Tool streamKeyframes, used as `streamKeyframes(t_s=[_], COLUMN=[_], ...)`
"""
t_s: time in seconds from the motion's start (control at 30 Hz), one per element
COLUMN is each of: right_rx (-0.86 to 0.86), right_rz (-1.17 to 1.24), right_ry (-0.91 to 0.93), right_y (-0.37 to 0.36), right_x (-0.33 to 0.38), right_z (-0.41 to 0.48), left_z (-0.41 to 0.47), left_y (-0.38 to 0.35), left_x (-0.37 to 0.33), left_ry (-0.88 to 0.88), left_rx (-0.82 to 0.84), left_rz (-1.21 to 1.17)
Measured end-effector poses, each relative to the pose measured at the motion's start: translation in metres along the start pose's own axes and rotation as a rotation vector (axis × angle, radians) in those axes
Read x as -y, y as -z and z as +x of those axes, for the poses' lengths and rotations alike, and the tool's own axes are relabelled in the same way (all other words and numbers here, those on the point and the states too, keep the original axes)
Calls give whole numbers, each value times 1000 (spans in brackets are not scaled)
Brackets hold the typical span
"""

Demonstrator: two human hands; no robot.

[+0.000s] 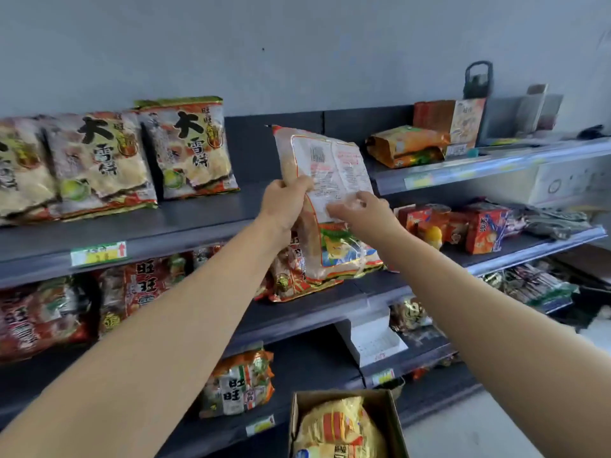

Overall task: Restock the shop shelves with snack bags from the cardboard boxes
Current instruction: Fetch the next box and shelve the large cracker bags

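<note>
While the left hand (286, 206) and right hand (360, 211) grip the bag (325, 166) with curled fingers (299, 184) before the top shelf (205, 213), its barcode side faces outward; shelved unturned, it would display backward.

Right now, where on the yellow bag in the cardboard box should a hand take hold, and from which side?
Probably grip the yellow bag at its visible far end, from above: the cardboard box opens upward and its walls close off the bag's sides.

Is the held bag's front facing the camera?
No: the snack bag, held by the left hand and right hand, shows its back panel with barcode and text.
</note>
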State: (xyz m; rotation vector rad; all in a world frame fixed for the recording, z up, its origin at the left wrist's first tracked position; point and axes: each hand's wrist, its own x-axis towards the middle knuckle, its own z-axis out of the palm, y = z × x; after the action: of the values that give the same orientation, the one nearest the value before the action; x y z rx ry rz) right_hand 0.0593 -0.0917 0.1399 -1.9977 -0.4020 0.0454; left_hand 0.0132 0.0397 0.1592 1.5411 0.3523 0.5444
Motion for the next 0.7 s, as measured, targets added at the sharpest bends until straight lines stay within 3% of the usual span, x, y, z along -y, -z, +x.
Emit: streamKeyframes(t_s=[0.1, 0.2, 0.3, 0.5, 0.63, 0.7], right_rx=[145, 389, 521, 259, 191, 203], right_rz=[127, 224, 247, 332, 390, 469], right_ry=[174, 269, 330, 227, 189, 166], right_y=[2, 3, 1, -8, -19, -22], right_x=[45, 77, 91, 89, 83, 82], right_z=[3, 7, 22, 67, 94, 110], left_z=[4, 2, 1, 33, 77, 100], left_y=[17, 31, 40, 56, 71, 81], left_x=[-36, -64, -80, -74, -57, -47], left_ry=[-51, -116, -164, -132, -133, -51], left_rx=[32, 187, 287, 298, -32, -79], left_rz=[-97, -138, -107, -56, 182, 248])
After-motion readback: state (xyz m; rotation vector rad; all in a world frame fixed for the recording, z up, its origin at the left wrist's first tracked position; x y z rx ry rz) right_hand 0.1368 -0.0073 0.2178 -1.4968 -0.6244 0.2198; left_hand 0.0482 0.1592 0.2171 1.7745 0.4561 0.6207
